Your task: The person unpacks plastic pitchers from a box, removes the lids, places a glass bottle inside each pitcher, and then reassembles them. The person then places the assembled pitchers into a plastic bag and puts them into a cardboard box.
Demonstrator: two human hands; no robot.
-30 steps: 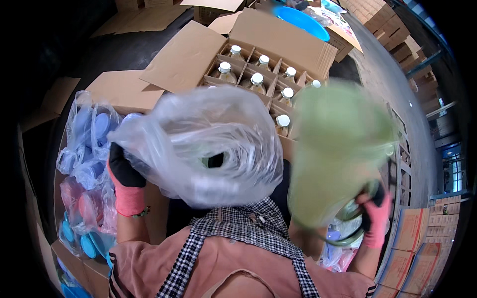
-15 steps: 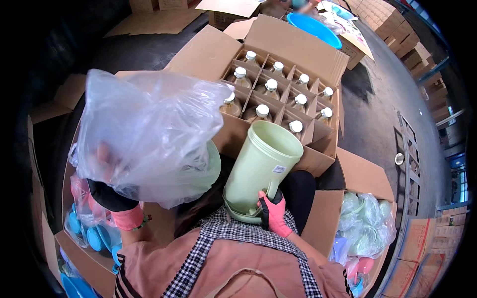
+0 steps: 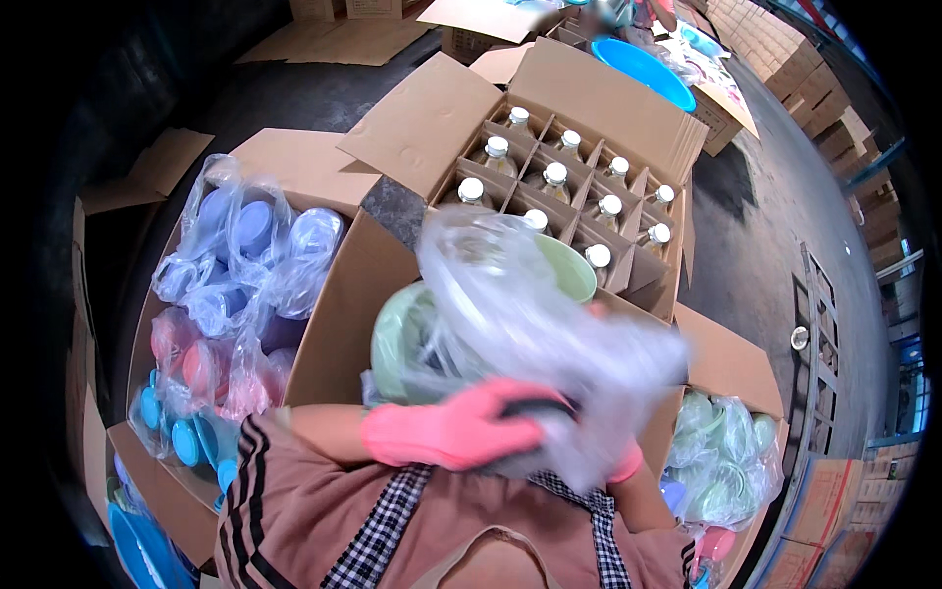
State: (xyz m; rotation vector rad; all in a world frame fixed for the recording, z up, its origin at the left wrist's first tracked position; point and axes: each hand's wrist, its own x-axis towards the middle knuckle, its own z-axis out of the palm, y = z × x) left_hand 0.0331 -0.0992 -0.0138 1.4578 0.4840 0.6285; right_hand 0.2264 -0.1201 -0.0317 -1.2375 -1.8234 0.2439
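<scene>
Your L hand (image 3: 463,429) is part-curled by the bag (image 3: 510,294); w/ the blur, can't tell if it grips. R hand (image 3: 625,463) is mostly behind plastic, so opening & hold unclear. The jug (image 3: 581,279), approx 1 o'clock of L, is part-covered. Best steady it, ease plastic gently, clear of bottles (image 3: 554,177) beyond, also 1 o'clock.

- Translucent, crumpled plastic bag (image 3: 515,294): thin, glossy, wrinkled.
- Pale-green, round-mouthed plastic container (image 3: 572,267): smooth, low sheen.
- 2 pink-and-black cloth gloves (image 3: 422,437): matt.
- Brown, square-celled cardboard box (image 3: 608,98): matt, papery.
- Blue, round plastic basin (image 3: 643,77): smooth, slightly glossy.
- Black-and-white checked cloth straps (image 3: 380,525): matt.
</scene>
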